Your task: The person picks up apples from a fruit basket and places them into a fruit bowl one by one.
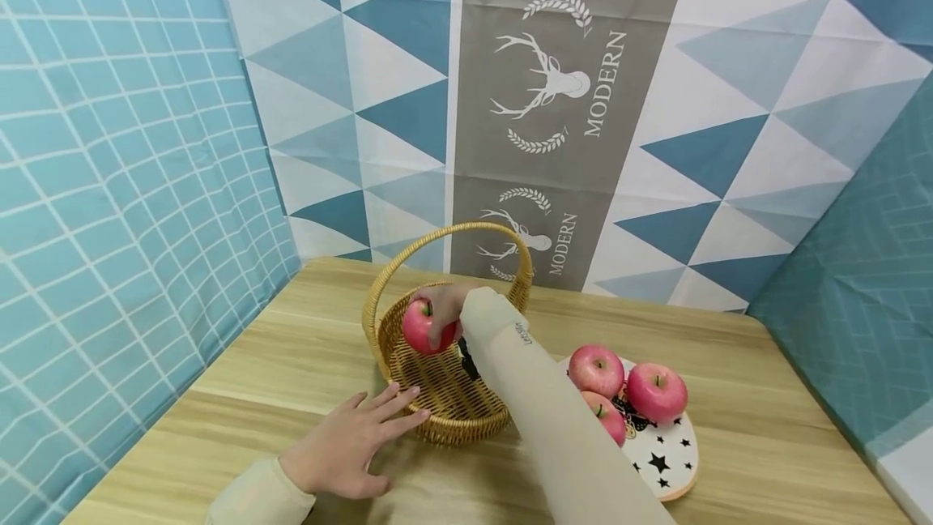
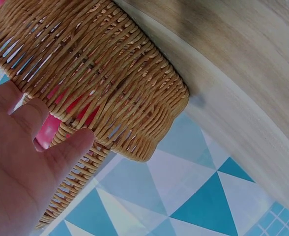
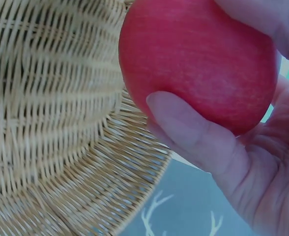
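Note:
A red apple (image 1: pixel 419 329) is gripped by my right hand (image 1: pixel 446 305) inside the opening of a wicker basket (image 1: pixel 455 395) with a tall arched handle. The right wrist view shows the thumb and fingers (image 3: pixel 193 132) wrapped around the apple (image 3: pixel 198 59), with the woven wall (image 3: pixel 51 108) beside it. My left hand (image 1: pixel 357 440) has its fingers spread, the tips at the basket's near left rim. Up close in the left wrist view, the left hand (image 2: pixel 26 152) lies along the basket's outer weave (image 2: pixel 100 69), and red shows through the gaps.
To the right of the basket stands a white board with black stars (image 1: pixel 674 460), carrying three apples (image 1: pixel 658 393). My right forearm (image 1: pixel 554 411) partly covers its left side. Patterned cloth walls (image 1: pixel 394 104) rise behind and at both sides of the wooden table (image 1: pixel 291 347).

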